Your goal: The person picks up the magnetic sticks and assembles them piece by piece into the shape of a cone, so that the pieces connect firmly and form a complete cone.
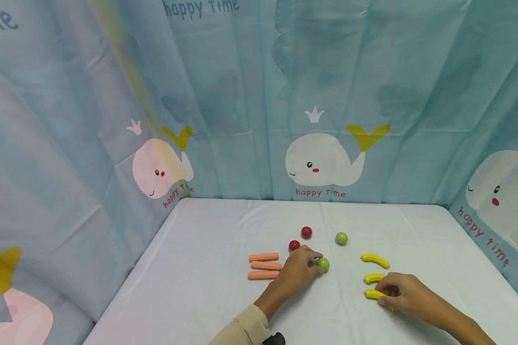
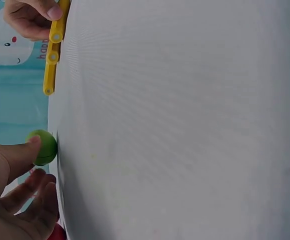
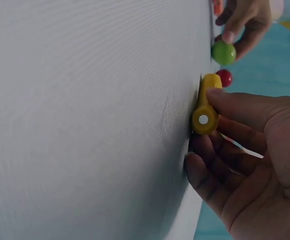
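My left hand (image 1: 300, 269) pinches a small green ball (image 1: 323, 264) between thumb and forefinger at the table surface. In the right wrist view the thumb lies on that ball, with a finger behind it. My right hand (image 1: 410, 294) pinches the nearest yellow banana-shaped piece (image 1: 373, 294), its thumb on the side seen in the right wrist view. Beyond that piece lie a second yellow banana-shaped piece (image 1: 373, 278) and a third yellow banana-shaped piece (image 1: 375, 260), roughly in a row. A red ball (image 1: 294, 245) sits just behind my left hand.
Left of my left hand lie three orange sticks (image 1: 263, 257) side by side, partly hidden by it. Farther back are another red ball (image 1: 306, 232) and another green ball (image 1: 341, 238). The white table (image 1: 198, 287) meets a blue whale-print curtain (image 1: 241, 158).
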{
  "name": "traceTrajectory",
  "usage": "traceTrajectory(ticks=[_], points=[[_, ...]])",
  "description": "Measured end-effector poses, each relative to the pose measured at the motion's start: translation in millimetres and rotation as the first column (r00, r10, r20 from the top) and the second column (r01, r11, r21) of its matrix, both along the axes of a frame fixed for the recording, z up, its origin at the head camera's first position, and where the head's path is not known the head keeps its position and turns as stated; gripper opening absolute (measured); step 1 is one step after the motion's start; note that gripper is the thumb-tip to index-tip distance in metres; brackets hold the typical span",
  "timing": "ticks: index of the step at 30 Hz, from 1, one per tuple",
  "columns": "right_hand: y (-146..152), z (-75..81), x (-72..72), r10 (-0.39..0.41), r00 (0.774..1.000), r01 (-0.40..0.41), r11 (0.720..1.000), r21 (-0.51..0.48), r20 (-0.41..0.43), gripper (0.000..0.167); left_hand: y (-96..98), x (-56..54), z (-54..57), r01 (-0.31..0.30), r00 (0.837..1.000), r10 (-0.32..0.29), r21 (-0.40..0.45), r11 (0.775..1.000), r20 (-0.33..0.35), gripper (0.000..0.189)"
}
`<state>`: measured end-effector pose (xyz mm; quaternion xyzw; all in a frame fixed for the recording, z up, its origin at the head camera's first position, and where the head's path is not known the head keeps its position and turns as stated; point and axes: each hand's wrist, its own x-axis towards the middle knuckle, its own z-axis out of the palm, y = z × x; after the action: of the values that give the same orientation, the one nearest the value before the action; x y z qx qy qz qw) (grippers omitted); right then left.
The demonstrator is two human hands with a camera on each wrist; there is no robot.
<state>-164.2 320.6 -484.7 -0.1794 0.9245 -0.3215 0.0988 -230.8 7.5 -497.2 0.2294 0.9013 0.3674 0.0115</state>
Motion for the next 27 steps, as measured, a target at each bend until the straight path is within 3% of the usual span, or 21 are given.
traceTrajectory(ticks=[7,14,19,27], points=[[-4,-0.4,0.9,-0.013,1.000,0.013,1.000,0.013,-0.020,0.016,0.7,0.1,-1.3,-0.002,0.998,-0.002,0.070,0.998,0.059,0.028],[-14,6.0,2.6,-0.078,0.997,0.077,0.997,-0.008,-0.024,0.022,-3.5,6.8,1.6,0.058,0.997,-0.062,0.101,0.993,0.041,0.040],[-25,11.9,1.2,-0.099,0.994,0.097,0.994,-0.050,-0.048,0.020,-3.7,14.7,9.2,0.052,0.990,-0.071,0.158,0.986,0.123,0.036],[-46,10.3,-3.4,-0.065,0.992,0.053,0.992,-0.118,-0.104,0.017,-2.4,23.9,12.3,0.048,0.973,-0.097,0.222,0.974,0.212,0.032]])
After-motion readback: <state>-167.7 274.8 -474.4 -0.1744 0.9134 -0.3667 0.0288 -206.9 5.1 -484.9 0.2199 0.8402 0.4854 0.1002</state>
